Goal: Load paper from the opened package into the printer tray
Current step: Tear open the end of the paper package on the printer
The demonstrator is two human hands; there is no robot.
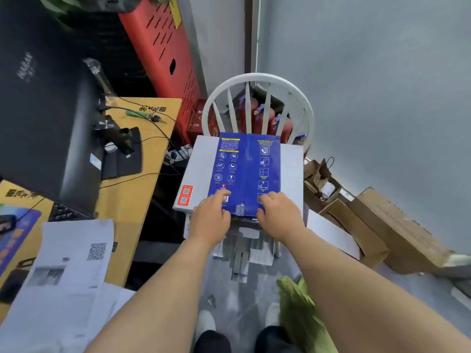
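Observation:
A blue paper package [246, 171] with printed icons lies flat on top of a white printer [198, 171], which sits on a white chair [257, 80]. My left hand [210, 217] grips the package's near left corner, thumb on top. My right hand [277, 215] grips its near right corner the same way. The near end of the package looks torn open, with white paper edges [244, 220] showing between my hands. Below the hands the printer's white tray [244, 250] sticks out toward me.
A wooden desk [137, 174] with a black monitor [46, 118], cables and printed sheets [63, 276] stands on the left. Cardboard boxes [382, 225] lie along the wall on the right. A green bag [300, 309] sits on the floor by my feet. A red cabinet [163, 54] stands behind.

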